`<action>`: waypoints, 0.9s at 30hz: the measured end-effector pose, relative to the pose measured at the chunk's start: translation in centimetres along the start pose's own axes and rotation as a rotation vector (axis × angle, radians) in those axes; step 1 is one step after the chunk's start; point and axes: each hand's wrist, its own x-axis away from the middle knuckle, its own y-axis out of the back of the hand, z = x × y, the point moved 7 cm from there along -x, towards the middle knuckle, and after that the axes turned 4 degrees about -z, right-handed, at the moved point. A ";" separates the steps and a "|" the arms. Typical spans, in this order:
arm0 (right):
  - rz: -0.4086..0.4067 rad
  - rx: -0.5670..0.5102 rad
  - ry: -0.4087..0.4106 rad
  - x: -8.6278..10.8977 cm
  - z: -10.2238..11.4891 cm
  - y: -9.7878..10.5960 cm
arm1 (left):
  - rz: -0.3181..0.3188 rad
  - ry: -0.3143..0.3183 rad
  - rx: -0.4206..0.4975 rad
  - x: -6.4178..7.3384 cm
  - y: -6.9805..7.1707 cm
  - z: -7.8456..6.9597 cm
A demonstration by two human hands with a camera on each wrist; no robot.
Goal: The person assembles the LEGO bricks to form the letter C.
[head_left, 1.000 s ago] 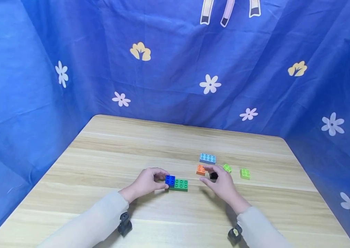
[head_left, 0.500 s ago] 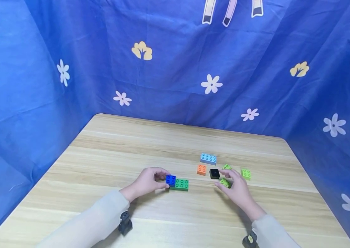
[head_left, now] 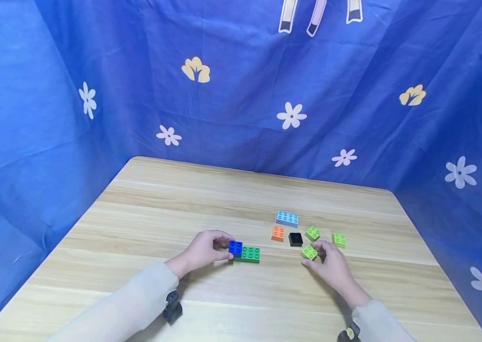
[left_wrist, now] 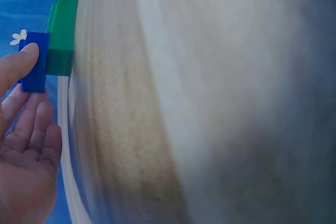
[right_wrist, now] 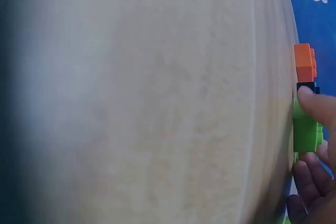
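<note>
My left hand (head_left: 206,248) pinches a small blue toy brick (head_left: 235,248) between thumb and fingers. That brick sits on the left end of a longer green brick (head_left: 250,254), which lies on the table. In the left wrist view the thumb presses one face of the blue brick (left_wrist: 35,69), above the green brick (left_wrist: 62,38). To the right, my right hand (head_left: 330,267) holds a lime green brick (head_left: 309,252) by its sides with thumb and fingertips. The right wrist view shows the thumb at one end of this lime brick (right_wrist: 305,132), low at the table.
Beyond the right hand lie a black brick (head_left: 295,239), an orange brick (head_left: 277,233) and a light blue brick (head_left: 287,218). Two more lime bricks, one nearer (head_left: 312,233) and one farther right (head_left: 338,240), rest there. A blue curtain (head_left: 232,95) surrounds the wooden table (head_left: 172,199).
My right hand has moved right, away from the black brick, and has taken hold of the nearest lime brick. The left hand stays on the blue brick.
</note>
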 end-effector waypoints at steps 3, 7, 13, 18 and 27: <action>0.001 0.020 -0.010 0.1 -0.1 0.0 | -0.001 -0.003 -0.003 0.0 0.0 -0.1; -0.014 0.017 0.001 0.1 0.2 0.2 | 0.001 -0.003 -0.003 -0.1 0.1 -0.2; -0.043 -0.075 0.068 0.2 2.2 -0.1 | -0.003 -0.005 -0.011 0.0 0.1 -0.4; -0.024 -0.156 0.114 -0.1 4.3 -1.3 | -0.005 -0.008 -0.014 0.0 0.0 -0.3; 0.028 -0.216 0.207 -0.7 7.4 -3.5 | -0.006 -0.014 -0.009 0.0 0.0 -0.2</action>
